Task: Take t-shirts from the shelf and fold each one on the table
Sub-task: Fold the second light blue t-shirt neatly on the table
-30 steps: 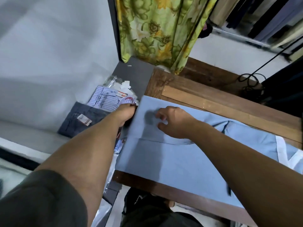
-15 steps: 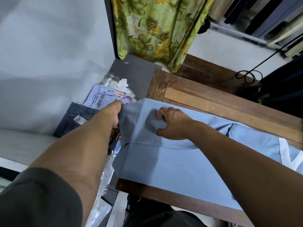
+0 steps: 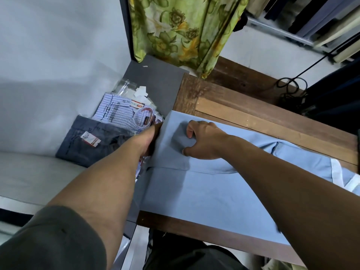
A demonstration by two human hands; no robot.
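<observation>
Folding under way on one light blue t-shirt [image 3: 204,193], lying flat on the wooden bench [image 3: 253,117]; left hand [image 3: 150,140] grips its left end edge, fingers hidden behind cloth; right hand [image 3: 202,141] pinches a raised fold just beside; sides look already turned in, cross-folds remain, by judgement; long axis runs left-right, collar pointing right.

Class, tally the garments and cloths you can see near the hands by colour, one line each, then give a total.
Light blue t-shirt on the wooden table: 1
Checked packaged shirt: 1
Dark blue folded garment: 1
Green floral cloth: 1
Total: 4
</observation>
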